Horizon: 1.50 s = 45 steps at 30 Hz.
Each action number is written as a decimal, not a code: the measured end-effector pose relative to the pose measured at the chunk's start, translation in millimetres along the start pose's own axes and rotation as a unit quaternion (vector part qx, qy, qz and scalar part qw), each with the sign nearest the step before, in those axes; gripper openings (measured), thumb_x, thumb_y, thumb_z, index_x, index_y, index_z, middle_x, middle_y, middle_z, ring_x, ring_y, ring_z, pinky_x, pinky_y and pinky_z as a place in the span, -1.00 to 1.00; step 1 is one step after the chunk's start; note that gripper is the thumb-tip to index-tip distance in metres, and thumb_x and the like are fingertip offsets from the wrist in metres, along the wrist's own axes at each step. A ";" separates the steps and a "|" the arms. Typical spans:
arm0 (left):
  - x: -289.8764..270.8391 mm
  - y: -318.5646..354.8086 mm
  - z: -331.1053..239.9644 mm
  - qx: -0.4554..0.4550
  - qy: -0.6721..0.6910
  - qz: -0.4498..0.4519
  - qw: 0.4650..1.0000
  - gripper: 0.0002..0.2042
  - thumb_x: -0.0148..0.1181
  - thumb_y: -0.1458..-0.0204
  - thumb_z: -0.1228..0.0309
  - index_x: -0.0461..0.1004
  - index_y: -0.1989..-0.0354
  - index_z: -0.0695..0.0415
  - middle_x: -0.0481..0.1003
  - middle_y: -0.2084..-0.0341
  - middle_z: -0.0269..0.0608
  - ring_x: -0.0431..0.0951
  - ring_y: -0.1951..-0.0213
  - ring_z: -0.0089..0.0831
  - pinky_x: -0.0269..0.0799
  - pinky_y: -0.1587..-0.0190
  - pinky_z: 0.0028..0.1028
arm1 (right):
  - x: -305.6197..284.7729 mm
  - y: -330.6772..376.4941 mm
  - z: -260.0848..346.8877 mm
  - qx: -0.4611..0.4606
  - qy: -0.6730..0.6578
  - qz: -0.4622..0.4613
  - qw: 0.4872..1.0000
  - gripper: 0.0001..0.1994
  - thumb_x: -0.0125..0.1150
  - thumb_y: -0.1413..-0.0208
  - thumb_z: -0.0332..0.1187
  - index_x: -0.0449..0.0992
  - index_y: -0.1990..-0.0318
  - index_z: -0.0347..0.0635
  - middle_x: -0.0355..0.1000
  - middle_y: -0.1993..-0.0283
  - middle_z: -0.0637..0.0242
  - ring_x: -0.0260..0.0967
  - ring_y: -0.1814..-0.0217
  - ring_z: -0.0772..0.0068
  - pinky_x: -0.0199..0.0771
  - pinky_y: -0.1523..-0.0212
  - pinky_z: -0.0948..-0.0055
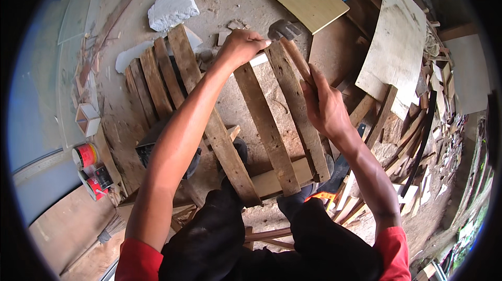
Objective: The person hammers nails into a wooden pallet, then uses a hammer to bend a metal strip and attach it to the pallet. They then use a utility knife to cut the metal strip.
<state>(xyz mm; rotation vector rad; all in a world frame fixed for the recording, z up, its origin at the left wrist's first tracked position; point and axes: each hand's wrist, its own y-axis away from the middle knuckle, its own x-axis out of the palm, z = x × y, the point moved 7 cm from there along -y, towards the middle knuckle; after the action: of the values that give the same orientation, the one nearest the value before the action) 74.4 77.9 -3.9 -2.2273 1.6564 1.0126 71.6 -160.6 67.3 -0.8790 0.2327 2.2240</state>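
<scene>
In front of me stands a frame of worn wooden slats, with one slat [266, 129] in the middle and another slat [295, 103] to its right. My right hand [327, 106] is wrapped round the wooden handle of a hammer [297, 59]. Its dark metal head lies past the far end of the right slat. At that same end my left hand [243, 46] is closed, fingertips against the slat's corner. Whatever is pinched there is too small to make out. A wooden crosspiece [272, 180] joins the near ends of the slats.
More slats [157, 82] stand at the left. A white broken block [172, 8] and a plywood square [309, 3] lie beyond. Scrap wood [413, 145] and a pale sheet [395, 46] crowd the right. A handsaw [340, 168] lies by my foot; cans [86, 155] stand left.
</scene>
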 end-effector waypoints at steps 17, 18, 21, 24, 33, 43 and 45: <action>-2.3 -3.9 2.3 0.004 0.059 0.003 0.998 -0.71 0.34 -0.03 0.19 0.68 0.24 0.17 0.64 0.42 -0.22 0.57 0.34 -0.48 0.44 0.20 -0.41 | -23.0 0.5 20.4 -0.070 -0.052 -0.102 0.991 -0.51 0.13 -0.24 -0.48 0.17 -0.29 -0.31 0.50 0.33 -0.20 0.56 0.29 -0.24 0.54 0.39 0.09; -3.1 -4.2 1.7 0.000 0.042 0.004 0.999 -0.72 0.34 -0.03 0.20 0.68 0.24 0.16 0.64 0.42 -0.21 0.57 0.34 -0.47 0.44 0.20 -0.41 | -17.1 1.6 15.2 -0.085 -0.060 -0.106 0.989 -0.50 0.13 -0.24 -0.47 0.17 -0.29 -0.30 0.50 0.34 -0.20 0.56 0.30 -0.24 0.54 0.40 0.08; -3.7 -6.0 -3.5 -0.015 0.020 0.007 1.000 -0.72 0.34 -0.03 0.19 0.68 0.26 0.16 0.65 0.41 -0.16 0.59 0.33 -0.42 0.46 0.20 -0.39 | 7.9 -2.3 -13.1 0.011 0.039 0.020 0.999 -0.56 0.09 -0.26 -0.45 0.19 -0.26 -0.27 0.50 0.35 -0.25 0.54 0.40 -0.25 0.48 0.49 -0.07; -2.5 -3.4 -0.3 -0.013 0.026 0.013 0.999 -0.71 0.34 -0.03 0.16 0.69 0.30 0.16 0.66 0.40 -0.10 0.63 0.31 -0.38 0.49 0.20 -0.36 | -9.9 3.0 -14.7 0.059 0.002 -0.015 0.998 -0.59 0.07 -0.27 -0.46 0.19 -0.23 -0.30 0.50 0.35 -0.25 0.55 0.34 -0.24 0.48 0.45 -0.03; 5.7 19.5 -12.8 0.150 0.013 -0.083 0.985 -0.65 0.23 -0.16 0.15 0.54 0.02 0.13 0.64 0.25 -0.10 0.66 0.23 -0.21 0.54 0.15 -0.31 | -5.7 0.6 -16.6 0.188 -0.099 -0.004 0.977 -0.58 0.12 -0.32 -0.25 0.25 -0.18 -0.34 0.44 0.51 0.06 0.44 0.52 0.29 0.33 0.52 0.26; 5.8 26.7 -20.7 0.215 0.015 -0.095 0.972 -0.54 0.38 -0.03 0.20 0.54 -0.06 0.17 0.52 -0.08 -0.13 0.50 -0.13 -0.25 0.38 -0.19 -0.33 | 16.2 12.8 -34.3 0.190 -0.009 -0.009 0.982 -0.32 0.43 -0.07 -0.18 0.16 -0.18 -0.37 0.42 0.49 0.12 0.44 0.49 0.19 0.44 0.42 0.23; 7.6 27.7 -19.2 0.201 0.023 -0.090 0.975 -0.54 0.38 -0.03 0.18 0.55 -0.06 0.16 0.52 -0.08 -0.13 0.51 -0.12 -0.25 0.39 -0.18 -0.34 | 17.6 12.7 -36.4 0.193 -0.004 0.000 0.981 -0.33 0.43 -0.07 -0.18 0.18 -0.16 -0.36 0.42 0.49 0.11 0.44 0.48 0.19 0.44 0.41 0.23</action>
<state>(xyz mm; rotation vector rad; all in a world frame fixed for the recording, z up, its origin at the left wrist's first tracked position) 58.3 52.1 12.5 -2.0894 1.4825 0.5280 73.0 -174.5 27.3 -0.6545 0.6365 2.0819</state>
